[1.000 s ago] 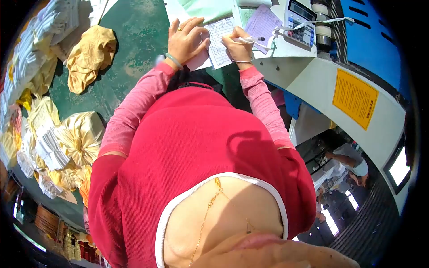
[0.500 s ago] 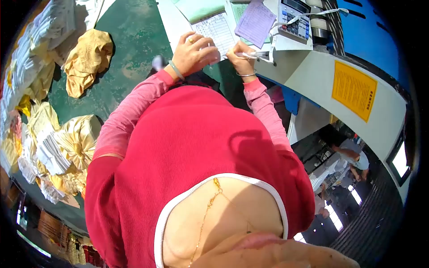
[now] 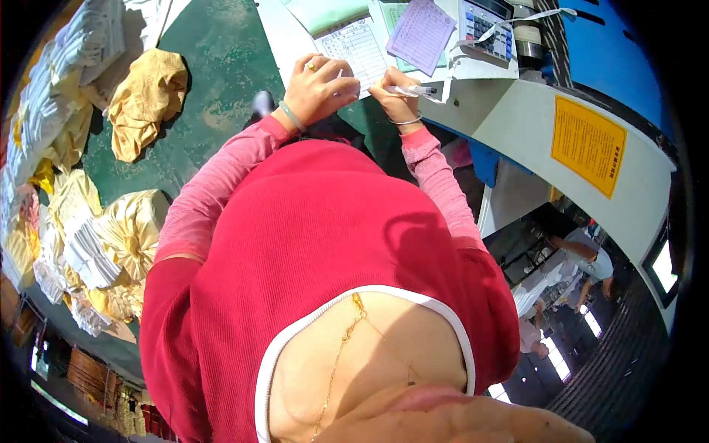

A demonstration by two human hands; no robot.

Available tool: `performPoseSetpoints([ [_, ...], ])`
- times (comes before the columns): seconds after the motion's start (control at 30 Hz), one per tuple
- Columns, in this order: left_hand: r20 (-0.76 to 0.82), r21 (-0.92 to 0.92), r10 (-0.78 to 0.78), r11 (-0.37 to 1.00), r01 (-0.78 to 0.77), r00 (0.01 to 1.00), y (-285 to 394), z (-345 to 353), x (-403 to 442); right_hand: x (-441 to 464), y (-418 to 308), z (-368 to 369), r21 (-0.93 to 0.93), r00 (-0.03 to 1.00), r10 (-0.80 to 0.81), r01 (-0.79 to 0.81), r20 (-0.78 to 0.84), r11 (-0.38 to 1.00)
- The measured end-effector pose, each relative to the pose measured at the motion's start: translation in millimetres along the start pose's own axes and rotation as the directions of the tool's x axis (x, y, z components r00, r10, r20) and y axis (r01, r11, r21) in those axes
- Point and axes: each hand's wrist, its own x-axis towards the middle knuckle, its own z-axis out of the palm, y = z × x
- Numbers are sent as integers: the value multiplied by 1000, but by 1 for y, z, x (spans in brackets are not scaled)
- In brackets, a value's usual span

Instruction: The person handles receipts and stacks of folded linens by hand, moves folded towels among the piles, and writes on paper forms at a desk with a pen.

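My right hand (image 3: pixel 397 96) is closed round a pen (image 3: pixel 417 91) with a clear barrel and a dark end pointing right. It is at the lower right corner of a printed form (image 3: pixel 354 52) with a ruled table and handwriting. My left hand (image 3: pixel 319 87), with a ring and a bangle, lies at the form's lower left edge, fingers loosely bent and a little apart. Its fingertips are partly hidden. A purple written sheet (image 3: pixel 421 37) lies just beyond my right hand, on top of green paper. A calculator (image 3: pixel 484 31) stands to the right, with a white strip (image 3: pixel 521 22) across it.
Bundles of yellow cloth (image 3: pixel 133 232) and stacked pale fabric (image 3: pixel 52 96) lie at the left. One crumpled yellow cloth (image 3: pixel 148 100) is on the green floor (image 3: pixel 221 52). A white machine panel with an orange notice (image 3: pixel 588 144) curves along the right. Another person (image 3: pixel 591 262) is in the background.
The pen in my right hand has swung so its barrel and dark end now show. The white strip near it has shifted. My left hand has hardly moved.
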Motion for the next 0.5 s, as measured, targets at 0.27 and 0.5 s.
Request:
performPoseSetpoints([
  [0.27, 1, -6, -15, 1000, 15, 1000, 1, 1, -1, 2, -3, -3, -62, 1000, -14, 15, 23, 998],
  [0.5, 18, -4, -23, 1000, 23, 1000, 1, 0, -1, 2, -8, -3, -36, 999, -15, 16, 32, 999],
])
